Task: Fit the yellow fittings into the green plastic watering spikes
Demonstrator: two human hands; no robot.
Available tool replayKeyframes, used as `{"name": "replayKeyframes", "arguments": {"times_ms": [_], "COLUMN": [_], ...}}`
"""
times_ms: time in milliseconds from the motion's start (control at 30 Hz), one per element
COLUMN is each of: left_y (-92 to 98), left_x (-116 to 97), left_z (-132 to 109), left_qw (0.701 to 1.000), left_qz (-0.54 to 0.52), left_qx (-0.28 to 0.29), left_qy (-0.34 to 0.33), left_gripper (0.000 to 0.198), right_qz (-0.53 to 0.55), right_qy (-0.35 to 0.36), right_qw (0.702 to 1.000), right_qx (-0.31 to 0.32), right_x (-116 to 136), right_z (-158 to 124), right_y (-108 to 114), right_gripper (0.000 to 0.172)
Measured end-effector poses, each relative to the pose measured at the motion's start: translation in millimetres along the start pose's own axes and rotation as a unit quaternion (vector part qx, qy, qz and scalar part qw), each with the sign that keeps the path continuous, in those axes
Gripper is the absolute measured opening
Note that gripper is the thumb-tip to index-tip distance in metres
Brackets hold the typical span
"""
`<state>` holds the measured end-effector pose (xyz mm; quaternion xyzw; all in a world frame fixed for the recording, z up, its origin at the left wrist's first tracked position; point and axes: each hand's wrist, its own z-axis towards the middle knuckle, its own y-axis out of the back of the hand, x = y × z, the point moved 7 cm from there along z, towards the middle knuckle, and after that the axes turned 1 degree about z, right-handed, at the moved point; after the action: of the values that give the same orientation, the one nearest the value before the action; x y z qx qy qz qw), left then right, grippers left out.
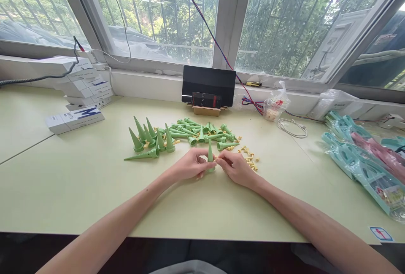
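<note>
My left hand (pixel 193 164) grips a green plastic cone-shaped spike (pixel 210 152), which points upward near the middle of the table. Close against its side, my right hand (pixel 236 167) pinches a small yellow piece that my fingertips mostly hide. Beyond my left hand stand several green spikes (pixel 169 141) with yellow pieces at their bases, and one spike (pixel 142 154) lies on its side. Behind both hands is a loose pile of green spikes (pixel 186 130). Small yellow valve-like pieces (pixel 249 156) are scattered just past my right hand.
A tablet (pixel 209 83) and a phone (pixel 205 100) lean on a cardboard stand at the back. White boxes (pixel 82 84) are stacked at the left. Bagged teal plastic items (pixel 357 156) lie at the right, with a white cable (pixel 292 127) and a plastic bag (pixel 275 105) nearer the window.
</note>
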<state>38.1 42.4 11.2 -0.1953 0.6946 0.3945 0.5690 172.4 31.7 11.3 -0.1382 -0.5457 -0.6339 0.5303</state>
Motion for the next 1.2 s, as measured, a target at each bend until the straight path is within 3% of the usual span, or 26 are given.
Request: {"name": "replayKeyframes", "arguments": {"times_ms": [1200], "left_y": [-5.0], "left_x": [-3.0], "left_z": [0.4], "left_qw": [1.0], "left_qz": [0.002], "left_qx": [0.01], "left_qy": [-0.016], "left_gripper": [0.036], "right_qz": [-0.031], "right_qy": [-0.007], "right_qw": [0.999], "right_qx": [0.023], "right_x": [-3.2], "right_z": [1.3], "right_y": [-3.1], "right_gripper": [0.05]}}
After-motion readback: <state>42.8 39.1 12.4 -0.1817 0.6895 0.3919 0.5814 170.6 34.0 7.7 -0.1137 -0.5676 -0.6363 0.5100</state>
